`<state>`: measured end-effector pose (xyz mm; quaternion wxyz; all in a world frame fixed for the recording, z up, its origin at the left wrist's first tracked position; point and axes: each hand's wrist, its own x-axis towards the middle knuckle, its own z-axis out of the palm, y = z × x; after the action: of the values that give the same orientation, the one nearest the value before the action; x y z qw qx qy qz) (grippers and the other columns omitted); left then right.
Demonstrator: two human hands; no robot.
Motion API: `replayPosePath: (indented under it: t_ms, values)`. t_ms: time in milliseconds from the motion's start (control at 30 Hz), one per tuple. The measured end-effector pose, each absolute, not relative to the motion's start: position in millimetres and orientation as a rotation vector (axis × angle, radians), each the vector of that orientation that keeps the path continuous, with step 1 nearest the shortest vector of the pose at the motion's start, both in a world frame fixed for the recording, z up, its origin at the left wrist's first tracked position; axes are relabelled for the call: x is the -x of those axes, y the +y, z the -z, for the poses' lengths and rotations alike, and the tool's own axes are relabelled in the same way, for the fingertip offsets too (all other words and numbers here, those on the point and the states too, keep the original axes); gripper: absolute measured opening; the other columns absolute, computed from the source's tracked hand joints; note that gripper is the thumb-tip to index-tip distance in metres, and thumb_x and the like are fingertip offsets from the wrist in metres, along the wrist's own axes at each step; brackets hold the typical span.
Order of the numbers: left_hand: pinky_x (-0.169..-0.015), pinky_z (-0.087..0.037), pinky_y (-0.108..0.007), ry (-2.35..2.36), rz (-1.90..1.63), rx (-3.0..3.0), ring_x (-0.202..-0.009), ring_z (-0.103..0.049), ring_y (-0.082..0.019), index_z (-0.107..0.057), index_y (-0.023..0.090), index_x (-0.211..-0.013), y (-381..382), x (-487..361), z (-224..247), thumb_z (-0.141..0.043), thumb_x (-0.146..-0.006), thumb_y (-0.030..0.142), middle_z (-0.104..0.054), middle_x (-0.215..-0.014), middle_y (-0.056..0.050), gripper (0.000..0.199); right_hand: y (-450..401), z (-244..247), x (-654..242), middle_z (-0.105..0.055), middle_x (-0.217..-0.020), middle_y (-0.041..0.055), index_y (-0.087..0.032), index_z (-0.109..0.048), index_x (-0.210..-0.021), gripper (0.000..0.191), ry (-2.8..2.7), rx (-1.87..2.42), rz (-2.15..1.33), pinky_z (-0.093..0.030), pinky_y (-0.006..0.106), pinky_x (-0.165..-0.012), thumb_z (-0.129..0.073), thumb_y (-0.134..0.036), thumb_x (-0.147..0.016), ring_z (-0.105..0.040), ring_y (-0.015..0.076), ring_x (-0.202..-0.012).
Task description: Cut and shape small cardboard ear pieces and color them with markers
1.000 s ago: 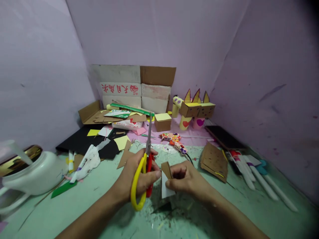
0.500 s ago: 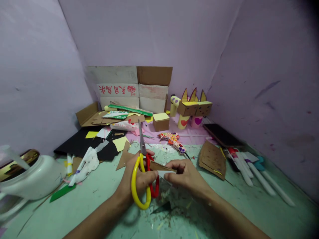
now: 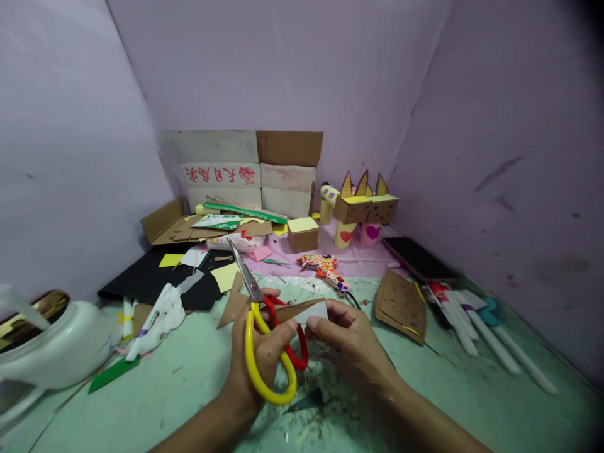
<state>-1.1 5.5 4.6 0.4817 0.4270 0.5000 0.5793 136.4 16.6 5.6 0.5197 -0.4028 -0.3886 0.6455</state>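
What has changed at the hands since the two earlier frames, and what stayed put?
The scissors have swung over in the left hand: the blades, pointing nearly straight away before, now slant to the left. The cardboard piece with white paper, upright a second ago, now lies crosswise between both hands; the right hand still grips it. The glue gun and yellow-topped box stayed in place.

scissors handles (image 3: 250, 358): yellow, red | paper piece (image 3: 316, 312): white | glue gun (image 3: 321, 262): multicoloured
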Motion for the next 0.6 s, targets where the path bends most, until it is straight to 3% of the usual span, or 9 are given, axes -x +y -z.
replayPosePath:
  t_ms: [267,433,600]
  values:
    - [-0.055,-0.046,-0.025,1.237,-1.389,-1.112,-0.06,-0.058,-0.015,-0.049,0.018,-0.103,6,-2,-7,-0.067,-0.064,0.029,-0.058,-0.07,0.001,0.045,17,-5,-135,-0.066,-0.059,0.0032,-0.012,-0.071,-0.067,0.017,-0.865,1.017,-1.53,-0.047,0.022,-0.053,-0.075,-0.021,-0.053,-0.056,0.012,-0.052]
    - [-0.055,-0.044,-0.027,1.425,-1.18,-1.569,-0.056,-0.055,-0.015,-0.05,0.019,-0.096,11,12,-18,-0.045,-0.083,0.035,-0.055,-0.06,0.001,0.021,25,-10,-149,-0.061,-0.055,-0.0006,-0.013,-0.07,-0.06,0.015,-0.69,0.961,-1.475,-0.048,0.02,-0.05,-0.078,-0.021,-0.05,-0.053,0.008,-0.047]
    - [-0.07,-0.047,-0.032,1.472,-0.859,-2.079,-0.076,-0.059,-0.02,-0.049,0.02,-0.116,12,30,-21,-0.043,-0.079,0.021,-0.063,-0.088,-0.007,0.037,31,-22,-159,-0.061,-0.054,-0.0013,-0.013,-0.069,-0.056,0.02,-0.577,0.9,-1.388,-0.049,0.019,-0.048,-0.082,-0.022,-0.043,-0.053,0.0075,-0.047]
